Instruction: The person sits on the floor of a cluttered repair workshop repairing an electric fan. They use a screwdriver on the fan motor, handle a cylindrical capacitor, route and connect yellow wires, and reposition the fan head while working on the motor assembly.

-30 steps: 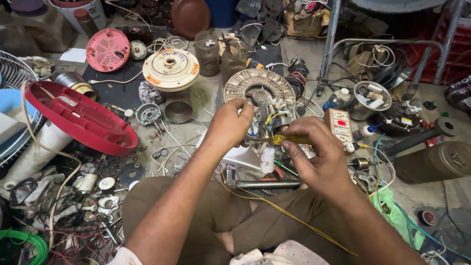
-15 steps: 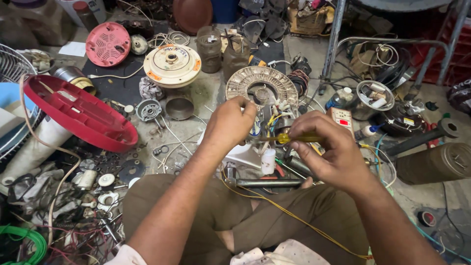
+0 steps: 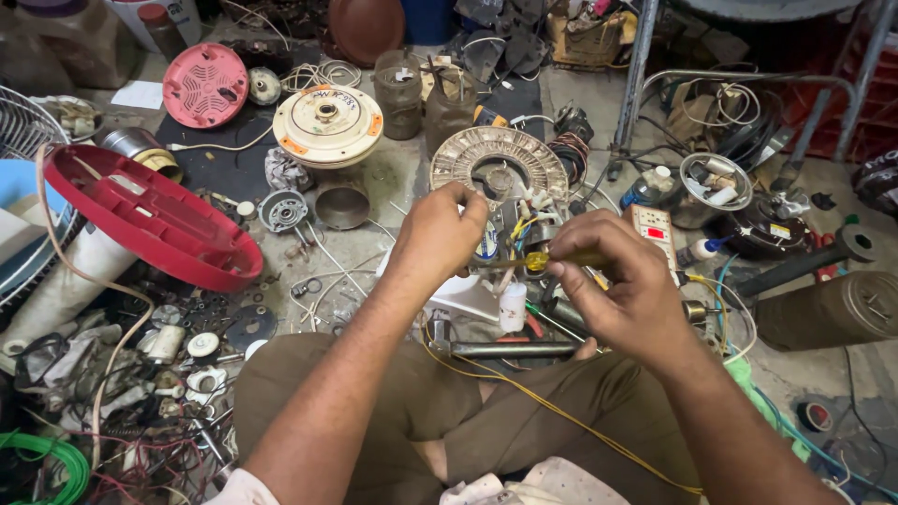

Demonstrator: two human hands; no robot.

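My left hand (image 3: 438, 234) grips a bundle of coloured wires (image 3: 517, 229) coming off a round fan motor stator (image 3: 500, 164) with a pale winding ring. My right hand (image 3: 622, 285) holds a screwdriver with a yellow handle (image 3: 547, 259), its tip pointing left toward the wires between both hands. A small white cylindrical capacitor (image 3: 512, 307) hangs below the hands. A yellow wire (image 3: 552, 407) runs over my lap. I sit cross-legged on the floor in brown trousers.
A red oval fan base (image 3: 150, 220) lies at left, a cream round motor cover (image 3: 327, 123) and a pink vented cover (image 3: 204, 84) behind it. A white power strip (image 3: 655, 234) sits right of my hands. Loose screws, washers and wires litter the floor.
Both hands have stayed over the motor wires; the right hand shifted slightly, bringing the screwdriver more level toward the left hand. The view moved in a little.
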